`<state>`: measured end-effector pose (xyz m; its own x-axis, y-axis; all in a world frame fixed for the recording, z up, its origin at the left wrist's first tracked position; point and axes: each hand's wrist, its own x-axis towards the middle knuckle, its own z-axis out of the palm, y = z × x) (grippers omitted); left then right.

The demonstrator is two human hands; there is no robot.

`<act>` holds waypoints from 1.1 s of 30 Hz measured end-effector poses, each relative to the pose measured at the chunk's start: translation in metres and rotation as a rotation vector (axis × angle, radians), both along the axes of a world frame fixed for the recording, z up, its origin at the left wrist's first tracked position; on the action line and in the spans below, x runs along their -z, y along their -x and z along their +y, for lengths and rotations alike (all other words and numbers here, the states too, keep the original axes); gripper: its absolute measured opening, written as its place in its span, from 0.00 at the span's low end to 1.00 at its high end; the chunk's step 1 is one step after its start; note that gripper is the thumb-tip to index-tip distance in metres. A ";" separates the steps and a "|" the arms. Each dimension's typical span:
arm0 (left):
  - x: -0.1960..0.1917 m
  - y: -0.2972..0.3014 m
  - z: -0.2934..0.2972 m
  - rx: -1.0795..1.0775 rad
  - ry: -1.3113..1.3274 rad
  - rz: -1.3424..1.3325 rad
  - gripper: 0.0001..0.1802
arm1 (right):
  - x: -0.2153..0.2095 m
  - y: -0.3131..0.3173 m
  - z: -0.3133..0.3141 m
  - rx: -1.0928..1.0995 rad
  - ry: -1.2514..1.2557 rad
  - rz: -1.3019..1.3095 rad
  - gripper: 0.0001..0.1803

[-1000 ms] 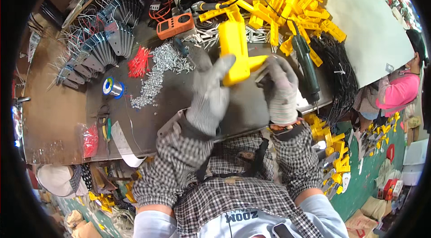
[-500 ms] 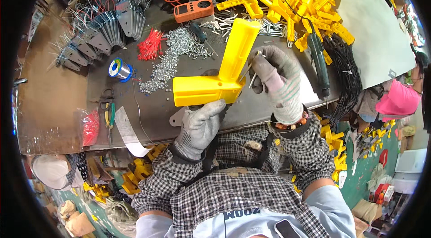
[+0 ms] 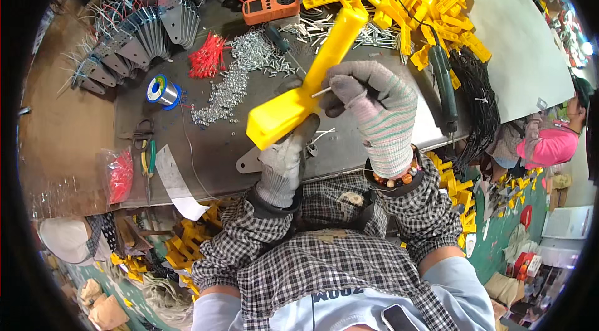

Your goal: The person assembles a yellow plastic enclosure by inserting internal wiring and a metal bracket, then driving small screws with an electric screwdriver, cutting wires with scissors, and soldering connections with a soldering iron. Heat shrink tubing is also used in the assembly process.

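Observation:
Gloved in grey, my left hand [image 3: 286, 155] is closed on the underside of a yellow plastic L-shaped housing [image 3: 281, 117], raised above the bench. One arm of the housing points up and away, the other toward the lower left. My right hand [image 3: 373, 103], in a striped glove, pinches a thin metal pin [image 3: 321, 92] at the housing's corner. Whether the pin's tip is inside a hole cannot be made out. A few slim metal pins [image 3: 323, 134] show between the hands. Beside my left hand lies a flat metal plate [image 3: 248, 163].
Across the dark bench lie small metal fasteners [image 3: 234, 84], red leads [image 3: 209, 56], a solder spool [image 3: 163, 92], an orange meter [image 3: 271, 8] and pliers [image 3: 150, 157]. Yellow housings [image 3: 430, 9] pile up at the back right, near a power screwdriver [image 3: 443, 91]. A person in pink [image 3: 552, 144] sits at right.
My right hand has moved left, bringing the pin to the housing's corner. The housing has turned and tilted, with its left arm now lower. My left hand has shifted its hold beneath it.

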<state>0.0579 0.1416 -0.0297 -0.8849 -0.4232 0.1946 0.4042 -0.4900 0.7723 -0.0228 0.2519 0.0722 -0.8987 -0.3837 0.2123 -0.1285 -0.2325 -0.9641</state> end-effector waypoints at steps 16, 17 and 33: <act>-0.010 -0.005 -0.049 -0.090 1.124 -0.222 0.44 | 0.006 0.054 0.038 -0.115 -1.113 1.536 0.16; -0.003 -0.006 -0.046 -0.236 1.583 -0.288 0.52 | 0.019 0.052 0.047 -0.117 -1.183 1.506 0.17; 0.018 -0.015 -0.036 -0.056 1.503 -0.421 0.44 | 0.070 0.041 0.048 -0.368 -1.133 1.108 0.18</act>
